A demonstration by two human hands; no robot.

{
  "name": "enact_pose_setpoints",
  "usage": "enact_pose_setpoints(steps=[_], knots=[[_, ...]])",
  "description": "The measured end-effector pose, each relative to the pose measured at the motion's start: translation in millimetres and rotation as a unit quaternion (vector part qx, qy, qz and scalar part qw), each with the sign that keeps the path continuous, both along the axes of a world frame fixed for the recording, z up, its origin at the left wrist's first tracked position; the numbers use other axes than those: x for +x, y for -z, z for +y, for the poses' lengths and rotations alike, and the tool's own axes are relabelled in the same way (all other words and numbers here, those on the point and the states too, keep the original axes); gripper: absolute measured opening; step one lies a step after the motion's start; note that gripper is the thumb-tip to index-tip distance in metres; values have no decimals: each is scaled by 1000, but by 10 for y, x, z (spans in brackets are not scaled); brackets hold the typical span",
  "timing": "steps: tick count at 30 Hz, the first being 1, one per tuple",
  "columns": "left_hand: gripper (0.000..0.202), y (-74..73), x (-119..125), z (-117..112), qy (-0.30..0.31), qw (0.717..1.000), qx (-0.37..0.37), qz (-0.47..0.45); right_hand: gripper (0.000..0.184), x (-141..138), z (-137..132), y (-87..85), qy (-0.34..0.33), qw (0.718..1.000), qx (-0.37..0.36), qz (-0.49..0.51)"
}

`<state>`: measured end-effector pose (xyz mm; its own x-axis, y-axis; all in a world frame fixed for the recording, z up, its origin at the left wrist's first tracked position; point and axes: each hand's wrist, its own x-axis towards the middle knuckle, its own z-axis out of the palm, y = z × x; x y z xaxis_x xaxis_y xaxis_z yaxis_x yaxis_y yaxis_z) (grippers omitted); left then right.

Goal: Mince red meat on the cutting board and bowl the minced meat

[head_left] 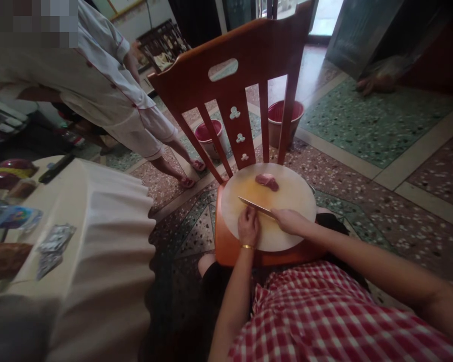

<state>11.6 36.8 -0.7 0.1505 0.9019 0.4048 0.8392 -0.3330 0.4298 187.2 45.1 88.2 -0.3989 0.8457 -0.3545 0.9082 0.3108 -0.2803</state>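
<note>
Right hand [290, 221] grips knife [257, 205]; 2 buckets [276, 112], reddish inside, stand beyond chair [262, 55]

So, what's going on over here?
Someone has a round cutting board set on a wooden chair. Their right hand grips a knife over the board, and their left hand is curled close by it. A piece of meat lies on the board, beyond the knife. Another person in white stands nearby.

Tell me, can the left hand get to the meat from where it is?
Probably yes, but not straight across: the knife in the right hand lies between the left hand and the meat. Around its tip, nothing seems to block the way.
</note>
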Motion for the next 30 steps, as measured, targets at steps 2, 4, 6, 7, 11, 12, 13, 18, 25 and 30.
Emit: enact_pose_setpoints(steps=[2, 4, 6, 7, 11, 12, 13, 18, 25, 30], knots=[[31, -20, 19, 15, -5, 1000, -8, 19, 25, -9, 33, 68, -6, 1000, -12, 0], [30, -21, 34, 35, -8, 999, -22, 31, 26, -57, 76, 122, -11, 1000, -6, 5], [30, -11, 42, 53, -5, 999, -34, 39, 27, -166, 134, 148, -19, 1000, 9, 16], [31, -7, 43, 59, -3, 998, -37, 42, 27, -235, 165, 151, -24, 999, 16, 24], [32, -7, 36, 58, 13, 999, -28, 41, 29, -412, 240, 139, -41, 997, 33, 52], [32, -7, 33, 52, 12, 999, -23, 35, 29, -391, 234, 142, -39, 997, 31, 52], [32, -5, 28, 45, 8, 999, -19, 25, 28, -337, 219, 148, -34, 998, 25, 49], [37, 54, -7, 16, -28, 999, -17, -37, 25, 136, 91, 163, 1, 1000, -1, 15], [30, 116, -44, 46, -6, 997, -12, -71, 25, 100, -37, 54, 9, 1000, 24, 13], [30, 101, -37, 54, -5, 998, -22, -59, 29, -57, -125, 45, -28, 998, 46, 10]])
